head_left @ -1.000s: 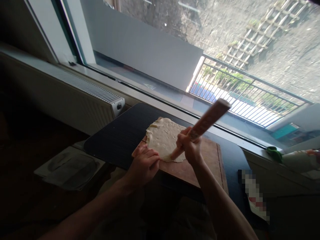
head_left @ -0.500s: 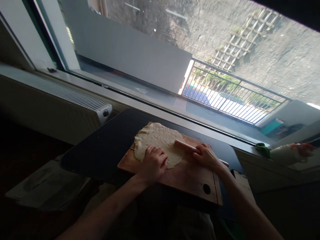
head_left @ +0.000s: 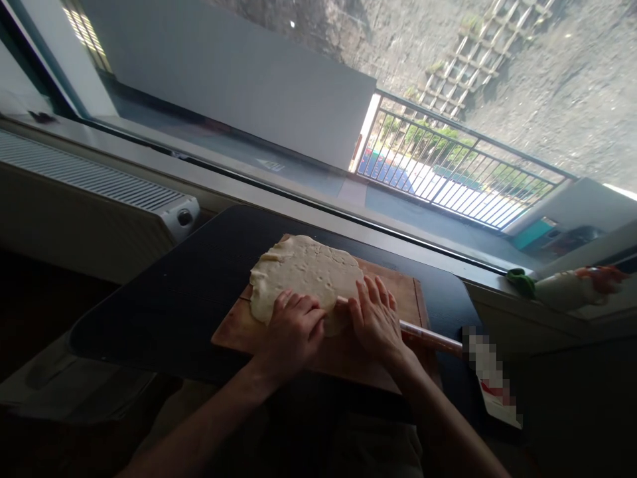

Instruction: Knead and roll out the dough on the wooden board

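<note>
A flat sheet of dough (head_left: 298,265) lies on a wooden board (head_left: 231,330). My left hand (head_left: 293,325) is at the dough's near edge, fingers bent and held together over it; the fingertips and thumb are partly hidden. To its right, my right hand (head_left: 375,318) lies over a rolling pin (head_left: 432,337), palm down with the fingers stretched out and a little spread. One end of the pin shows between my hands, touching the dough's near right part. Its other end sticks out past the board to the right.
Under the board is a dark table (head_left: 174,299) with rounded corners. A radiator (head_left: 99,212) stands to the left, and the window sill (head_left: 239,192) runs along the far side. At the right table edge lies a blurred-out flat item (head_left: 490,378). A bottle-like white object (head_left: 562,292) is farther right.
My right hand has moved left along the rolling pin and its fingers have stretched out. The pin has come nearer to me, and my left hand has shifted slightly left in the view.
</note>
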A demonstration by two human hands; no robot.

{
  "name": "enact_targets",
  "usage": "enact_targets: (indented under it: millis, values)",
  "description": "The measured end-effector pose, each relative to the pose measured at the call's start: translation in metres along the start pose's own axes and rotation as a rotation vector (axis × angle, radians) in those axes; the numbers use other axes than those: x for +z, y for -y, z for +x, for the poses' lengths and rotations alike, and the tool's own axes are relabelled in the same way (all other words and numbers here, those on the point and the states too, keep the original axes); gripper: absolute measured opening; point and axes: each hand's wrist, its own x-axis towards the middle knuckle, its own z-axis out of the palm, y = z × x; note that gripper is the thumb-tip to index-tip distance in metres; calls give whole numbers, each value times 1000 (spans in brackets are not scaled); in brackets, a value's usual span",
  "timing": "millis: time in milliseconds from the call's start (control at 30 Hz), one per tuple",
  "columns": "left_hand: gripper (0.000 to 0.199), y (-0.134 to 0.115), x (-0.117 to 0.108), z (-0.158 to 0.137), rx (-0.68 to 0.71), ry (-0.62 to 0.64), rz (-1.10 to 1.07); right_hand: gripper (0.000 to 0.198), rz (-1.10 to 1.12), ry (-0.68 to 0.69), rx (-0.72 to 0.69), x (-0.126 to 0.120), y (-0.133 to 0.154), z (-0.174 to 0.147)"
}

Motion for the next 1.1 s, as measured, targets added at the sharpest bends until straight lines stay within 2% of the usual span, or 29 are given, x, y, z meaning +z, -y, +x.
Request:
enact_targets:
  millis: [67,200,267,367,433,500,600,667,733,800,867,933,1000,1100]
  values:
    - [22,0,-1,0,-3,2,-6,57,12,43,15,-3,-6,15]
    - [22,0,-2,-1,-4,-3,-12,62,87,127,158,-7,-18,59]
    - [21,0,-3,0,-7,2,-12,62,87,127,168,-5,-15,52]
    - [22,-1,-3,0,-18,17,-10,59,29,61,58,0,-5,14]
    - [23,-2,-3,0,-23,22,-7,56,-7,2,9,2,-2,3]
    - [23,-3,-3,-1,-29,24,-3,56,5,7,44,2,-6,18]
    - [21,-3,-5,-1,-37,23,-10,60,68,84,183,0,-19,65]
    - [20,1,-8,7,-52,8,-22,61,91,103,233,-2,-21,76]
    - [18,10,-10,24,-85,-43,-28,60,85,77,194,-1,-15,58]
    - [19,23,-10,50,-128,-114,-14,57,53,18,87,2,-6,25]
    - [21,39,-5,81,-171,-112,39,53,8,-43,20,5,0,4]
    - [27,52,2,112,-192,-2,136,53,11,-44,43,6,-3,12]
    - [37,62,8,137,-197,209,234,55,62,7,143,4,-12,45]
    - [44,71,11,162,-196,415,277,57,116,21,289,-2,-26,88]
